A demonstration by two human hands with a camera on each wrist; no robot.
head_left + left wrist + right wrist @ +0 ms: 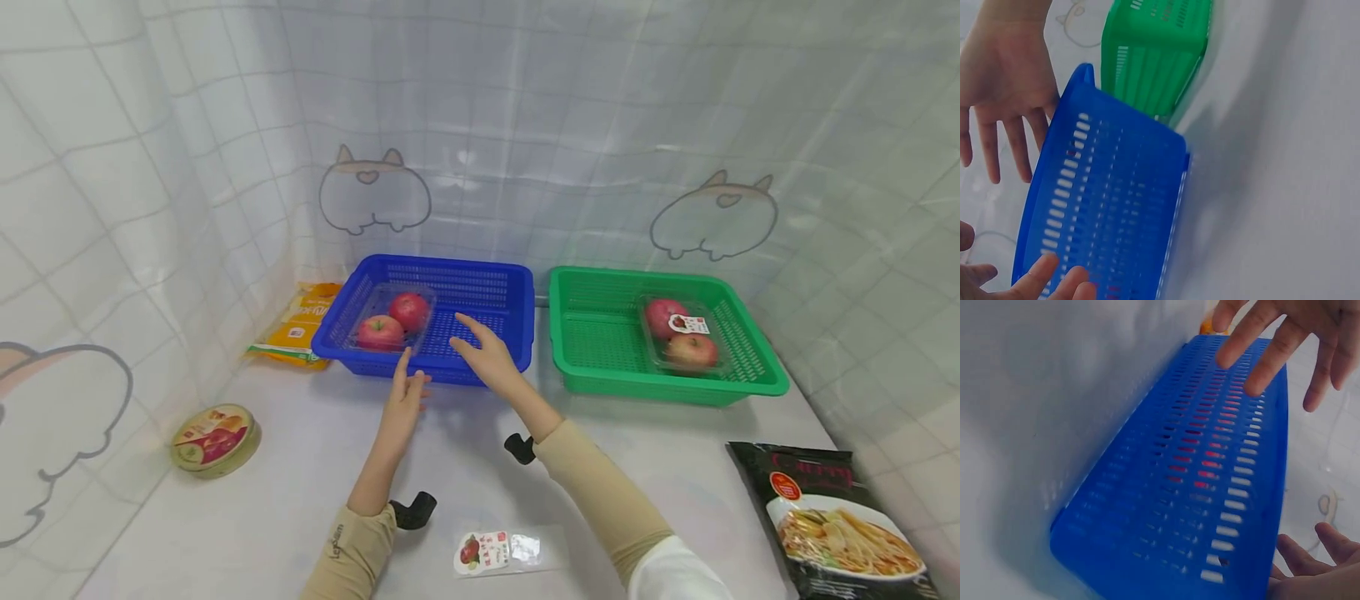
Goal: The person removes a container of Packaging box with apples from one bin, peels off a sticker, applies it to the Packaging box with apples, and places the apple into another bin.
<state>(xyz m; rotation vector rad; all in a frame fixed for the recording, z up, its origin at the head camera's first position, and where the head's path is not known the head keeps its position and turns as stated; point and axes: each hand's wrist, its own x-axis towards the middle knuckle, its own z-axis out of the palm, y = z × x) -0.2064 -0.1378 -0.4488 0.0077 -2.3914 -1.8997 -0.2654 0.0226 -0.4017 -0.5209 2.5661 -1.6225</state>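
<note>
My left hand [405, 400] is at the near wall of the blue basket [420, 367], its fingers spread and holding nothing. Over the basket's front rim reaches my right hand [491, 358], thumb and fingers parted, also with nothing in it. Inside the basket, toward the left, a clear plastic box [424, 332] holds two red apples [381, 332]. In the left wrist view the left hand's fingers [1041, 275] lie close beside the blue basket [1110, 187]. The right wrist view shows the left hand [1291, 337] above the basket wall and the right hand [1316, 569] low beside the rim.
To the right stands a green basket [600, 379] with a labelled box of apples [692, 350]. A yellow bag [303, 321], round tin [216, 437] and black noodle packet [840, 517] lie around the sides. An apple sticker [483, 552] on a clear strip lies in front.
</note>
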